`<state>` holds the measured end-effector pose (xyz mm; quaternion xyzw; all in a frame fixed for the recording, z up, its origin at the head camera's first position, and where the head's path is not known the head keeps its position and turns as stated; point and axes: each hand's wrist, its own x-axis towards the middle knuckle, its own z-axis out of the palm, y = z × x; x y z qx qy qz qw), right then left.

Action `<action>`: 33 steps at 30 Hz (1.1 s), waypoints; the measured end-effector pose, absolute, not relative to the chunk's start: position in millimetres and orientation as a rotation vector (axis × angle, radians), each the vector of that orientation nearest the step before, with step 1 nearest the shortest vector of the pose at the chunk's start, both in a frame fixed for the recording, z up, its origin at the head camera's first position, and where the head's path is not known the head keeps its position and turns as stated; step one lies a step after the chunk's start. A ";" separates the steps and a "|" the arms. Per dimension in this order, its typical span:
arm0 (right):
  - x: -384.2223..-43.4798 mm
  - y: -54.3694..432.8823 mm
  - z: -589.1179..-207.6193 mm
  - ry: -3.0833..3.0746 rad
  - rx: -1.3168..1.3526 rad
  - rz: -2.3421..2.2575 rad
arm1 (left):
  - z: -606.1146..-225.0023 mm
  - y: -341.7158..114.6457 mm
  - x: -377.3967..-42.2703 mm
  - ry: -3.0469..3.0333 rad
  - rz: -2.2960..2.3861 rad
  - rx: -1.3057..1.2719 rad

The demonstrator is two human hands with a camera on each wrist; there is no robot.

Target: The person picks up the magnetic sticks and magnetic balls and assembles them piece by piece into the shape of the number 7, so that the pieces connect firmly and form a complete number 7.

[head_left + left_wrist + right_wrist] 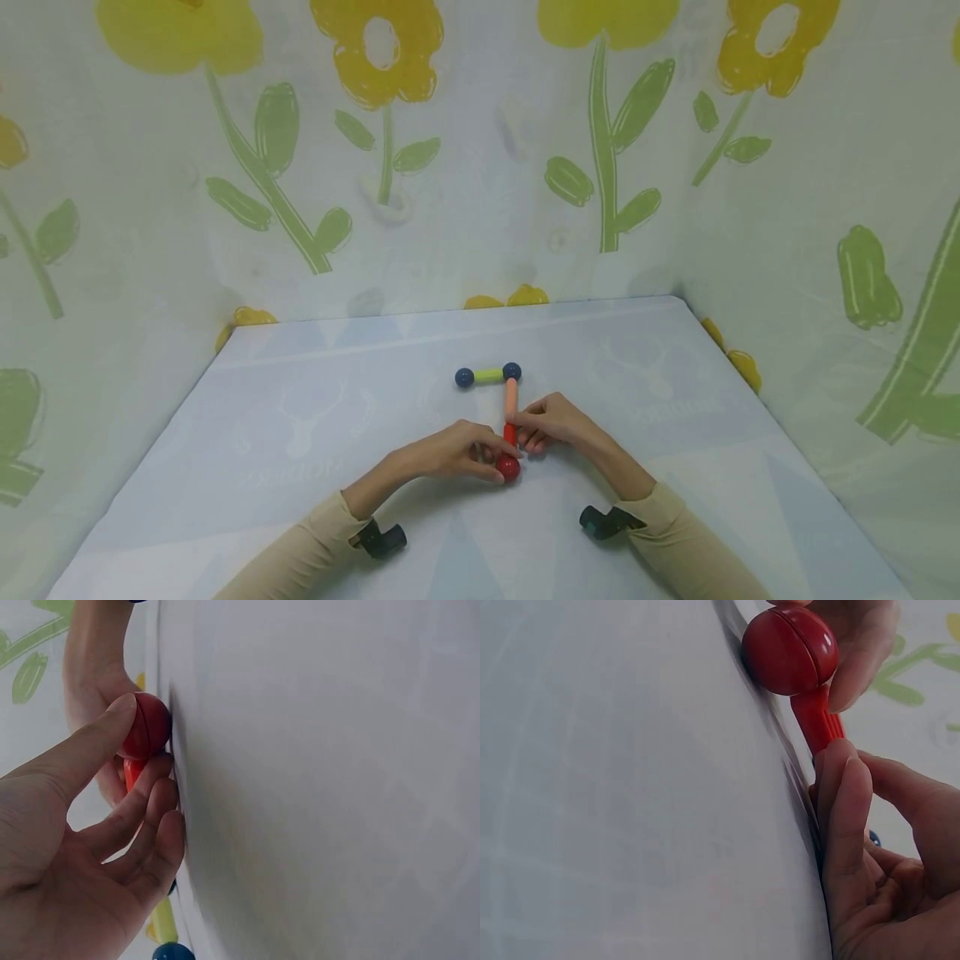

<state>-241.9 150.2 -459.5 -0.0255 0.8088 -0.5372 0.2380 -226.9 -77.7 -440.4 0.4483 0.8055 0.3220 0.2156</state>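
My left hand (459,450) pinches a glossy red ball (508,468) between thumb and fingers, low on the tabletop. From that ball a red stick (817,720) leads away toward my right hand (555,421), which holds the stick's far end between thumb and fingertips. There the red stick meets a peach stick (512,398), the join partly covered by my fingers. Beyond it, a dark blue ball (512,372) sits at the corner, and a yellow-green stick (489,376) runs left to a second blue ball (465,378). The left wrist view shows the red ball (150,727) under my thumb.
A pale patterned cloth covers the table (300,400). Flower-printed curtain (465,233) hangs behind the table and along both sides. Dark wrist cameras stick out from both sleeves, the right one (600,522) close above the cloth.
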 end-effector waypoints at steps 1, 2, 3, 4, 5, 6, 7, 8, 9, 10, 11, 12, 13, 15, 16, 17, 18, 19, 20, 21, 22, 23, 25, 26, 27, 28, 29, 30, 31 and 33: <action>-242.0 149.9 -459.6 2.214 -0.071 -1.473 | -440.4 -78.1 -226.4 2.240 0.889 1.240; -241.8 149.6 -459.6 2.216 -0.075 -1.475 | -440.4 -78.6 -225.9 2.243 0.888 1.237; -241.9 149.4 -459.4 2.212 -0.073 -1.480 | -440.3 -79.1 -225.4 2.245 0.888 1.235; -242.1 149.3 -459.2 2.209 -0.071 -1.483 | -440.1 -79.6 -225.0 2.247 0.888 1.235; -242.4 149.3 -458.8 2.207 -0.067 -1.487 | -439.8 -80.1 -224.8 2.248 0.887 1.234; -242.8 149.3 -458.4 2.203 -0.062 -1.494 | -439.4 -80.7 -224.6 2.250 0.889 1.234; -243.3 149.4 -458.0 2.206 -0.060 -1.494 | -438.9 -81.3 -224.5 2.254 0.890 1.234; -243.5 149.7 -457.5 2.207 -0.054 -1.495 | -438.5 -82.2 -224.5 2.257 0.894 1.229; -244.0 150.1 -457.2 2.203 -0.042 -1.497 | -438.0 -83.3 -224.7 2.263 0.900 1.225; -244.3 150.7 -456.8 2.203 -0.034 -1.495 | -437.5 -84.4 -224.8 2.269 0.905 1.219; -244.3 151.4 -456.8 2.201 -0.028 -1.494 | -437.1 -85.8 -224.9 2.276 0.911 1.210; -244.4 152.2 -456.8 2.195 -0.023 -1.492 | -437.2 -87.4 -225.4 2.282 0.920 1.206; -244.6 153.0 -457.0 2.190 -0.019 -1.489 | -437.3 -89.6 -225.9 2.288 0.926 1.202; -244.5 155.5 -457.3 2.169 -0.014 -1.483 | -436.9 -93.6 -227.3 2.305 0.936 1.183; -244.5 157.1 -457.5 2.164 -0.019 -1.476 | -436.6 -95.7 -228.0 2.317 0.937 1.168; -244.5 158.8 -457.6 2.155 -0.021 -1.471 | -436.8 -98.0 -229.0 2.335 0.936 1.154; -244.7 160.7 -457.2 2.149 -0.025 -1.464 | -436.9 -100.4 -230.3 2.357 0.932 1.141; -245.1 162.6 -457.0 2.148 -0.028 -1.454 | -436.8 -102.9 -231.6 2.382 0.923 1.122; -245.4 164.6 -456.1 2.153 -0.032 -1.440 | -436.9 -105.4 -233.2 2.409 0.915 1.099; -245.7 166.8 -454.9 2.166 -0.041 -1.425 | -437.7 -108.0 -235.3 2.437 0.905 1.080; -246.5 169.1 -453.8 2.178 -0.049 -1.410 | -438.1 -110.9 -237.5 2.461 0.902 1.057; -247.3 171.5 -452.5 2.191 -0.054 -1.398 | -439.0 -113.8 -240.3 2.486 0.900 1.041; -249.7 176.5 -450.3 2.236 -0.064 -1.367 | -440.0 -120.0 -245.8 2.525 0.921 1.002; -251.1 179.3 -449.5 2.261 -0.068 -1.351 | -440.1 -123.1 -248.3 2.545 0.935 0.981; -252.8 182.2 -449.0 2.284 -0.068 -1.337 | -439.8 -126.3 -250.9 2.565 0.952 0.962; -254.8 185.1 -448.7 2.306 -0.062 -1.324 | -439.6 -129.5 -253.7 2.583 0.971 0.950; -256.7 188.1 -448.5 2.331 -0.055 -1.311 | -439.2 -132.6 -256.1 2.602 0.987 0.933; -258.6 191.2 -448.3 2.359 -0.057 -1.293 | -438.5 -135.5 -258.0 2.624 0.997 0.909; -260.5 194.3 -448.0 2.381 -0.049 -1.280 | -437.9 -138.3 -259.9 2.649 1.001 0.896; -264.0 200.4 -447.5 2.431 -0.036 -1.256 | -436.8 -142.9 -263.9 2.688 1.011 0.842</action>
